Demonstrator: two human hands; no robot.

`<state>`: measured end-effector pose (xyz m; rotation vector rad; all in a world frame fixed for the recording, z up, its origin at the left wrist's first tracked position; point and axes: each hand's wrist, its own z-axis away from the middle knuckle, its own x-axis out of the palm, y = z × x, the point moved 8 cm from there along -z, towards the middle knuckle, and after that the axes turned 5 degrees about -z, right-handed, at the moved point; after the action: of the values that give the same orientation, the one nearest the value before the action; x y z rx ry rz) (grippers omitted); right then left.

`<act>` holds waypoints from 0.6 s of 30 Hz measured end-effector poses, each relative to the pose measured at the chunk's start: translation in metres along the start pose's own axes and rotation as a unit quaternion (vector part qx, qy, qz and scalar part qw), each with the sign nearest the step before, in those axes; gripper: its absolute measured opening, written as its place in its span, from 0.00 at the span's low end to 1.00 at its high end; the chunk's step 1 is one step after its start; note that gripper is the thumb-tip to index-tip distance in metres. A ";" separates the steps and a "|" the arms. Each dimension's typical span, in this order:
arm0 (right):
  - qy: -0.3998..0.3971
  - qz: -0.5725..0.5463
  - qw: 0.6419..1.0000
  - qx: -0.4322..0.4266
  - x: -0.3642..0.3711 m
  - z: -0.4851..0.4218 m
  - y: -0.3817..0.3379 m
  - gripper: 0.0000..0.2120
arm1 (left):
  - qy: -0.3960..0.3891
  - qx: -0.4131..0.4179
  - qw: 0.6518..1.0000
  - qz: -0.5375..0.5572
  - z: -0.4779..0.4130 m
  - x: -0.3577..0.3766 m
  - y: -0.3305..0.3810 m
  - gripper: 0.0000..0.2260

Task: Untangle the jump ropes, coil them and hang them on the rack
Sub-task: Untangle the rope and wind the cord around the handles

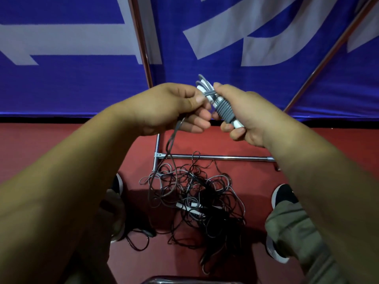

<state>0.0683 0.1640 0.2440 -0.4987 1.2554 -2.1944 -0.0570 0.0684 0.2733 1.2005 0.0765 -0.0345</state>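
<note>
Above the tangle point(194, 197) and to its left, our left hand point(164, 107) pinches the grey rope point(172, 140), whose loose strand drops into that tangle. Directly above it, the white handles point(235, 121) are bundled with grey turns wound tightly round them. Above and to its right, our right hand point(246, 113) is clamped on the bundle.

We judge that one rope is partly coiled, with its tail not yet free. The tangle of grey and black ropes lies on the floor just before the rack's base bar point(221, 157), unsorted. We cannot see the rack's hanging rail, so hanging looks entirely ahead.
</note>
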 end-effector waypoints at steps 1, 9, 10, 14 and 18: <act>-0.001 -0.007 1.000 -0.002 0.000 0.000 -0.002 0.24 | -0.013 0.005 1.000 0.021 -0.001 -0.001 0.000 0.11; 0.008 -0.039 0.999 -0.010 -0.007 0.005 -0.014 0.18 | -0.042 0.053 0.998 -0.018 -0.007 0.000 0.000 0.13; 0.002 -0.036 0.999 -0.011 -0.007 0.006 -0.015 0.17 | -0.040 0.052 0.996 -0.057 -0.008 0.000 -0.001 0.12; -0.006 -0.028 0.999 -0.020 -0.006 0.012 -0.015 0.12 | -0.032 0.016 0.990 -0.136 -0.009 0.002 -0.008 0.10; -0.020 -0.038 0.999 -0.027 -0.005 0.015 -0.016 0.08 | -0.022 -0.012 0.983 -0.183 -0.008 0.003 -0.012 0.11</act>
<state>0.0761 0.1638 0.2656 -0.6172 1.2961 -2.2064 -0.0553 0.0711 0.2591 1.1479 0.2580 -0.3820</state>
